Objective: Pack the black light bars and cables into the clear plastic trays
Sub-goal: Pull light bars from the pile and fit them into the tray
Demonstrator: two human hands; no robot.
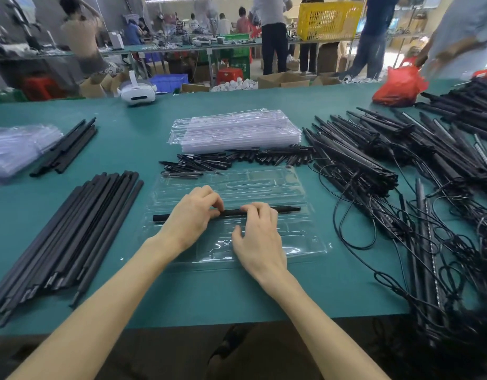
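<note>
A clear plastic tray (264, 182) lies flat on the green table in front of me. One black light bar (284, 209) lies across its middle, left to right. My left hand (191, 215) and my right hand (260, 237) both rest on this bar, fingertips pinching and pressing it into the tray's groove. A row of black bars (72, 231) lies at the left. At the right sits a large heap of black bars with tangled cables (401, 193). Behind the tray are small black connector pieces (236, 159).
A stack of clear trays (236, 130) stands behind the small pieces. More trays in plastic (15, 149) and a few bars (67, 149) lie far left. A white headset (136, 91) and a red bag (398, 86) sit at the far edge. People stand beyond.
</note>
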